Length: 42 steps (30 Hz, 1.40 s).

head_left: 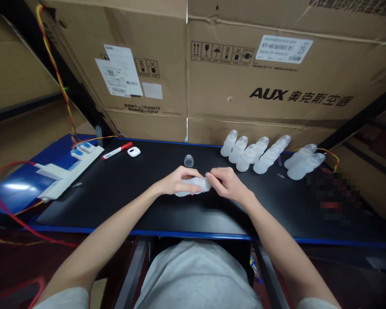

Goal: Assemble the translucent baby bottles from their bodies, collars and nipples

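A small translucent white bottle [193, 186] lies on its side between my hands, just above the black mat [122, 189]. My left hand [175, 181] is wrapped around the bottle's body. My right hand [227, 182] pinches the bottle's right end with thumb and fingertips. A small clear cap [188, 160] stands on the mat a little behind my hands.
Several similar white bottles [263, 154] lie in a row at the back right. A red-capped marker [117, 150], a small white oval object [134, 151] and a white plastic fixture [69, 171] with wires sit at the left. Large cardboard boxes [244, 64] wall off the back.
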### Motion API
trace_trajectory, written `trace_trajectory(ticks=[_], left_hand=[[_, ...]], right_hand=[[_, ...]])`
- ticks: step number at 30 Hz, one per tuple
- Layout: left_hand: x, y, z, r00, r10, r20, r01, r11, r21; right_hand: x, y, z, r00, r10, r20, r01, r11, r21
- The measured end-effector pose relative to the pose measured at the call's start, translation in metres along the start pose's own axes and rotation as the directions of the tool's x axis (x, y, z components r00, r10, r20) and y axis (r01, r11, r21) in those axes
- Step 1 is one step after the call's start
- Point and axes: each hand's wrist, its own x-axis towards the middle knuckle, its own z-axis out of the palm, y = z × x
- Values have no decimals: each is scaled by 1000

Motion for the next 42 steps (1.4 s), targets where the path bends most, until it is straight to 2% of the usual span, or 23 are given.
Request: trace_trajectory(ticks=[5,10,15,19,21,24,27,28,30,32,34,36,39,40,42], left_hand=[[0,-2,-7,999,-11,-44,5,993,-115],[-1,-6,-18,988,-112,111,136,962,-238],[-1,-6,-19,971,-133,200,176,960,-218],[-2,-10,-15,963,-111,244,154,975,-163],[-2,-13,-8,978,-76,195,104,985,-135],[-2,-18,5,1000,11,28,-9,996,-89],[1,-25,14,988,97,-120,-99,995,-10],[2,-27,15,972,149,-180,-143,989,47],[4,-32,12,910,300,-285,-245,946,214],[7,-36,4,841,450,-301,-321,862,393],[9,-40,-6,801,538,-263,-346,774,531],[12,-43,-18,763,591,-263,-302,685,663],[18,-49,-33,705,634,-318,-135,559,818],[19,-52,-37,699,628,-342,-72,537,841],[23,-59,-45,723,563,-400,55,531,846]], right_hand=[[-2,3,3,996,45,-77,-41,998,54],[-4,-3,9,997,55,54,-66,973,223],[-3,-6,11,993,78,85,-86,992,96],[-4,-1,20,997,8,81,-10,1000,20],[-6,3,25,1000,8,27,-8,1000,1],[-8,11,31,997,42,-63,-40,999,28],[-7,16,35,990,44,-133,-33,996,82],[-5,18,36,986,55,-157,-38,993,109],[-1,19,39,973,87,-213,-49,982,181],[2,20,40,956,114,-269,-44,967,252],[4,23,40,940,154,-305,-56,950,306],[5,27,37,918,220,-329,-102,935,340],[4,35,34,887,288,-361,-174,933,316],[4,38,34,881,293,-372,-192,939,287],[3,43,34,876,297,-379,-222,948,228]])
